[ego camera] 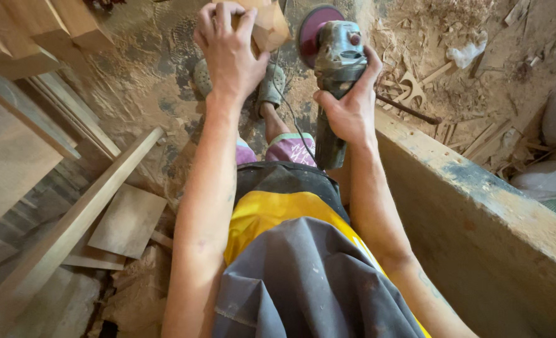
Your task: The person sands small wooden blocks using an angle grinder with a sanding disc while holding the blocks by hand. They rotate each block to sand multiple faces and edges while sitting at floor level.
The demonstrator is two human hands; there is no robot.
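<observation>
My left hand [228,53] grips a small pale wooden block [270,26] held out at the top of the view. My right hand [348,107] is wrapped around the body of a dusty green-grey angle grinder [334,59]. Its dark red sanding disc [312,28] sits just right of the block, close to it; whether they touch I cannot tell. The grinder's black cord [288,112] trails down past my legs.
A thick wooden beam [478,206] runs along my right. Long planks [71,219] and flat board offcuts [127,219] lie at the left. Sawdust, shavings and wood scraps cover the floor [140,75]. White sacks [553,150] sit far right.
</observation>
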